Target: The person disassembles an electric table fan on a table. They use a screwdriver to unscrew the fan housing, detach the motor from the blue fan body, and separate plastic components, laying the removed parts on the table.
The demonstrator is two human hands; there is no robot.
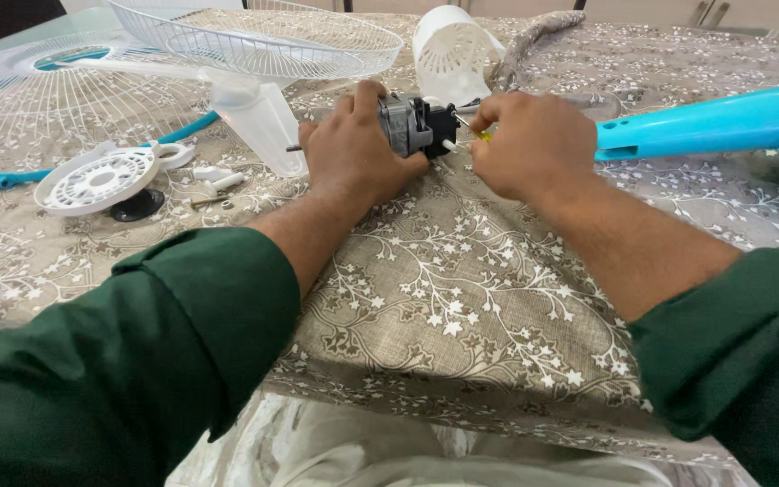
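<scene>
1. The left hand [352, 153] is wrapped around a small fan motor [415, 124], fingers curled over its grey metal body and thumb pressed along the near side, so it has a firm hold of it.
2. The fan motor sits on the table [462, 271], near the middle of the far half, between the two hands; its black end faces the right hand, and a thin shaft sticks out on the left side past the left hand.
3. The right hand [525, 142] is closed tight around a screwdriver [482, 135], of which only a bit of yellow-green handle and a thin metal shank show, pointing at the motor's black end.
4. The table is covered with a beige cloth printed with white branches and flowers.
5. Just behind the motor lies a white slotted motor housing [451, 50].
6. To the right, a light blue fan stand [714, 122] lies across the cloth, near the right hand.
7. At the far left lie two white wire fan guards [254, 36], a clear fan blade [259, 117], and a round white plastic cover [96, 179].
</scene>
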